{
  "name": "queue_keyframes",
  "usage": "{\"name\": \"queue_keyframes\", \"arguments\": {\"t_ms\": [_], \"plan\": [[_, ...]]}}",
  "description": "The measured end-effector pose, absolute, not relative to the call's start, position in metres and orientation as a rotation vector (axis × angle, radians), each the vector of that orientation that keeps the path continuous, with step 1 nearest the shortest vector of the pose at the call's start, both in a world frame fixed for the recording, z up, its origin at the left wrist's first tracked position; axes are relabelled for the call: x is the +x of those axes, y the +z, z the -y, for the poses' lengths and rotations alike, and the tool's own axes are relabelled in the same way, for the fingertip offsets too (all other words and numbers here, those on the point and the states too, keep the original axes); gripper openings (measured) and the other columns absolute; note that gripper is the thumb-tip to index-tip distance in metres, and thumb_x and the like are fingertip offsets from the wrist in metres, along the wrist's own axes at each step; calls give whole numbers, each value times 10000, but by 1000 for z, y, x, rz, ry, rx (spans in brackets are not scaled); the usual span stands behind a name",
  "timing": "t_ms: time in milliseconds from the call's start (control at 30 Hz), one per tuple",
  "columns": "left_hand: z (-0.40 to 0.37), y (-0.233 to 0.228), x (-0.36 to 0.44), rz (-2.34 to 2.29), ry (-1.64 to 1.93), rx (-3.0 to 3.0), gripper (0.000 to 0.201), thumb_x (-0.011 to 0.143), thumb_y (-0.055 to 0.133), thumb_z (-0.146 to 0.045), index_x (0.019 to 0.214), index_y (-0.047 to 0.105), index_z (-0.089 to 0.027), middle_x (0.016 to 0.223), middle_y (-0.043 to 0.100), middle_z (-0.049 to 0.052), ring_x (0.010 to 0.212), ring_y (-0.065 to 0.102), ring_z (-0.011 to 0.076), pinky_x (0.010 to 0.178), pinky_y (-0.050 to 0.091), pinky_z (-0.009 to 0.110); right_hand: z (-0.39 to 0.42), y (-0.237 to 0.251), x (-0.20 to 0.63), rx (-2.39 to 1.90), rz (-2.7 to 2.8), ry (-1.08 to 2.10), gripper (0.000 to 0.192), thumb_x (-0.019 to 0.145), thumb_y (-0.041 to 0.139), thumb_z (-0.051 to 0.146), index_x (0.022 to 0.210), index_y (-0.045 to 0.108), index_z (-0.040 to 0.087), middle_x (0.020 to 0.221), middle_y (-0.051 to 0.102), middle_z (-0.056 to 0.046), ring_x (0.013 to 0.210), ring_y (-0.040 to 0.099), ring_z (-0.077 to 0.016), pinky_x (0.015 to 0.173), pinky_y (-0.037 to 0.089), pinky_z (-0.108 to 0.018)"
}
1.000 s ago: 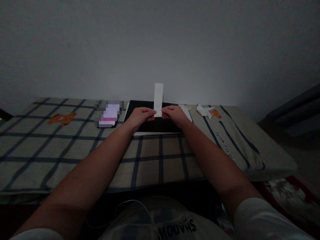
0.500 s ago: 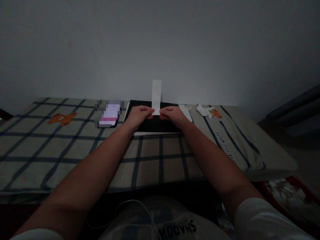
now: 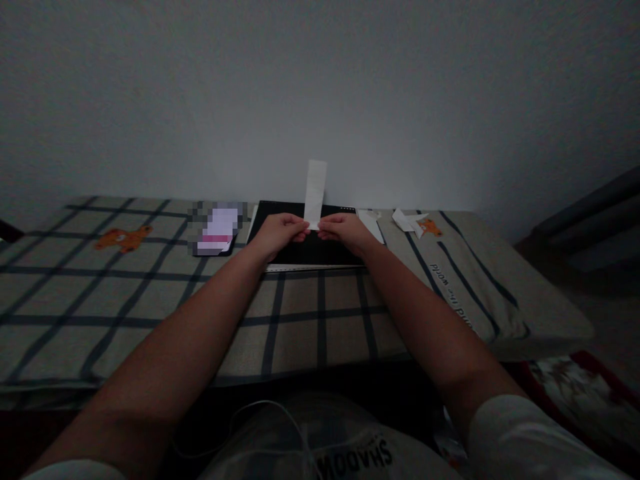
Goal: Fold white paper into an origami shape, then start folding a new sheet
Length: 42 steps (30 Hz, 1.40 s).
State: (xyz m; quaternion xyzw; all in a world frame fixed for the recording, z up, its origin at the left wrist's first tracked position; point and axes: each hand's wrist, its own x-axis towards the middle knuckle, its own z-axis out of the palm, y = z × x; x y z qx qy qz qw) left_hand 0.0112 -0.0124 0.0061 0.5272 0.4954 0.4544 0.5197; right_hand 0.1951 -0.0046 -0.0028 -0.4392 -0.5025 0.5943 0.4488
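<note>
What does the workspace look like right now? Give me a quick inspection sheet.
Surface: checked cloth with orange bear prints, dimly lit.
Job's things: white paper strip held upright over a black notebook.
Clutter: blurred phone-like item left of the notebook; paper scraps to the right.
Hands: left hand and right hand both pinch the strip's lower end.
Cables: thin white cable in the lap.
Surroundings: plain wall behind.
</note>
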Motion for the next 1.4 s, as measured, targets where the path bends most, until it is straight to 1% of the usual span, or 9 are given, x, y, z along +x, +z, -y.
{"name": "queue_keyframes", "arguments": {"t_ms": [167, 333, 533, 667, 733, 833, 933, 1067, 1400], "plan": [[14, 8, 11, -1173, 1048, 1297, 151, 738, 778, -213, 688, 663, -130, 646, 676, 31, 574, 619, 104, 663, 544, 255, 4, -5, 196, -1129, 1311, 1470, 71, 804, 703, 86, 780, 717, 151, 703, 721, -35, 610, 635, -90, 631, 561, -208], [11, 5, 9, -1119, 1162, 1267, 135, 736, 779, -228, 791, 699, -134, 683, 666, 1, 591, 613, 94, 657, 549, 242, 4, -6, 198, -1109, 1375, 1483, 66, 786, 715, 98, 755, 718, 156, 666, 708, -30, 600, 629, -95, 631, 563, -225], [9, 5, 7, -1120, 1164, 1274, 115, 729, 775, -179, 721, 668, -138, 648, 644, -8, 571, 585, 81, 642, 533, 230, 4, -7, 197, -1085, 1322, 1496, 41, 791, 718, 115, 776, 714, 153, 669, 708, -27, 622, 652, -100, 622, 564, -207], [12, 7, 9, -1123, 1092, 1287, 103, 735, 761, -166, 698, 667, -143, 636, 646, 0, 561, 579, 84, 664, 534, 247, 5, -3, 195, -1040, 1242, 1467, 35, 809, 716, 134, 840, 722, 151, 771, 737, -37, 668, 662, -94, 687, 574, -224], [13, 7, 11, -1117, 1046, 1276, 103, 734, 756, -161, 687, 666, -142, 614, 642, 4, 553, 578, 91, 671, 541, 262, 5, -1, 193, -1022, 1223, 1427, 32, 805, 718, 126, 826, 718, 150, 815, 744, -40, 697, 667, -94, 730, 577, -241], [12, 5, 11, -1108, 1019, 1254, 107, 717, 765, -165, 673, 670, -140, 601, 646, 10, 551, 586, 98, 658, 546, 263, 5, 0, 192, -1057, 1209, 1379, 58, 797, 716, 109, 758, 701, 149, 745, 726, -26, 659, 651, -92, 719, 573, -251], [9, 2, 10, -1081, 1039, 1230, 96, 705, 779, -186, 730, 702, -135, 665, 686, 22, 592, 619, 99, 671, 555, 248, 6, 0, 192, -1090, 1225, 1366, 77, 767, 736, 102, 727, 693, 151, 684, 709, -11, 619, 639, -92, 673, 564, -242], [6, -1, 8, -1012, 1123, 1204, 165, 715, 793, -225, 835, 730, -130, 770, 726, 40, 673, 662, 106, 692, 563, 236, 7, 1, 194, -1071, 1276, 1425, 76, 755, 736, 98, 712, 701, 149, 663, 710, -11, 609, 646, -97, 636, 561, -227], [9, 1, 8, -1055, 1093, 1251, 73, 732, 765, -160, 731, 700, -125, 677, 692, 22, 604, 634, 93, 682, 556, 243, 4, -3, 193, -1034, 1209, 1442, 31, 806, 711, 116, 814, 711, 146, 732, 729, -24, 655, 665, -101, 672, 574, -237]]}}
